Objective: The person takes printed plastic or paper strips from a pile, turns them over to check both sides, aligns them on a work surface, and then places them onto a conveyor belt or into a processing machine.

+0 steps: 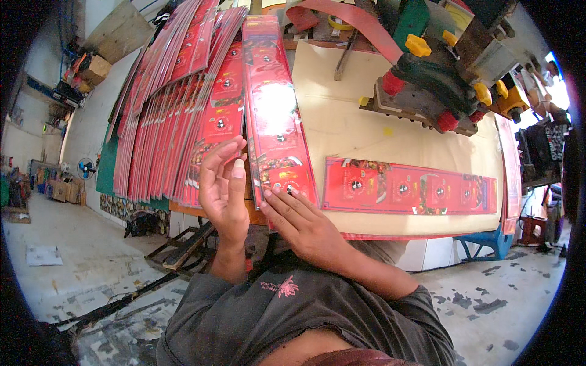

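Observation:
A long stack of glossy red printed strips (268, 116) lies lengthwise in front of me, with bright glare on its middle. My right hand (293, 216) rests flat on its near end, fingers stretched out. Just left of that end, my left hand (227, 183) is raised with its fingers up and slightly curled, holding nothing that I can see. Another red printed strip (409, 188) lies crosswise on the cream board (342, 134) to the right. Fanned out at the left are many overlapping red strips (165, 128).
A dark press-like machine (427, 85) with yellow knobs and red feet stands at the far right of the board. A red band (348, 18) curves behind it. A blue stool (488, 244) is below the table's right end. At the left, a fan (86, 168) stands near the wall.

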### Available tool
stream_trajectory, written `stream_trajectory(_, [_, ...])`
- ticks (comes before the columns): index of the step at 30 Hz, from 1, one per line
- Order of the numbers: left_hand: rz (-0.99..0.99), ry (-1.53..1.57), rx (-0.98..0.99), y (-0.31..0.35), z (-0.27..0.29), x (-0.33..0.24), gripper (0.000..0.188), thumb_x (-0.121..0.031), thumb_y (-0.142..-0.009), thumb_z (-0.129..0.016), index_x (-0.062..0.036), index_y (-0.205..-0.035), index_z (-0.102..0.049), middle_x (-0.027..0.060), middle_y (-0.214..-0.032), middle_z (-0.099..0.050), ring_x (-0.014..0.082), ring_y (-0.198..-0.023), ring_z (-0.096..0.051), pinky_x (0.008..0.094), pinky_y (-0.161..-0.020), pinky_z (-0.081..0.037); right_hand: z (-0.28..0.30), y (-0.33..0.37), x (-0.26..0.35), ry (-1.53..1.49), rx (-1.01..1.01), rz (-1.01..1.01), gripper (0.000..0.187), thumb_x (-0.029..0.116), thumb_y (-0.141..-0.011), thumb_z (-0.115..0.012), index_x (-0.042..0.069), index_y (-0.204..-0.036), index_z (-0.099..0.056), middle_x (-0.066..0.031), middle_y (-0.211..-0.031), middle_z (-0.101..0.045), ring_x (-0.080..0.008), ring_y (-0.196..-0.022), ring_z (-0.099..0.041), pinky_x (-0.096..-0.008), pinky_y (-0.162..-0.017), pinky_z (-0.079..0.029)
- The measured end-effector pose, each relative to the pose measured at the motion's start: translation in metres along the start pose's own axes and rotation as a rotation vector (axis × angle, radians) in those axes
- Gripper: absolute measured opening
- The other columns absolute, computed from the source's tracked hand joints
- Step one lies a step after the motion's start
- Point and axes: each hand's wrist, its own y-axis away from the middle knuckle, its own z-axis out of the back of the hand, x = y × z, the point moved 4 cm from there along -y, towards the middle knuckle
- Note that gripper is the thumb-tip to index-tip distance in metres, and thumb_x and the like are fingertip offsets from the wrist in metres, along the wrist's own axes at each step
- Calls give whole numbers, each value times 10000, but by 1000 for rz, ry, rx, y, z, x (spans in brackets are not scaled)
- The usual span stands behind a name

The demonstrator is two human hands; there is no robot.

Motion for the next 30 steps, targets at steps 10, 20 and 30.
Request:
stream_trajectory(10, [114, -16, -28, -8, 6, 2, 426, -79, -1043, -604, 31, -1448, -533, 199, -1429, -634, 278, -1331, -612, 419, -1110, -508, 4, 0, 3, -230, -198, 39, 593, 109, -935, -609, -12, -1511, -541, -229, -1588, -519, -388, -1483, -501, -500, -1214, -442])
stream_trajectory(20, [485, 218, 213, -3, 5, 19, 785, -133, -1077, -652, 47, -1680, -183, 141, -1268, -701, 104, -1125, -651, 261, -933, -534, 21, 3, 24, -194, -208, 129, 548, 48, -912, -688, -25, -1449, -605, -238, -1517, -592, -400, -1423, -575, -499, -1159, -496])
stream_trajectory(30, [589, 315, 114, -9, -1, 8, 749, -1, -998, -667, 69, -1645, -294, 218, -1340, -710, 164, -1127, -716, 319, -946, -593, 64, 22, 30, -301, -253, 116, 550, 187, -952, -736, -36, -1433, -589, -251, -1502, -592, -422, -1407, -575, -491, -1161, -486])
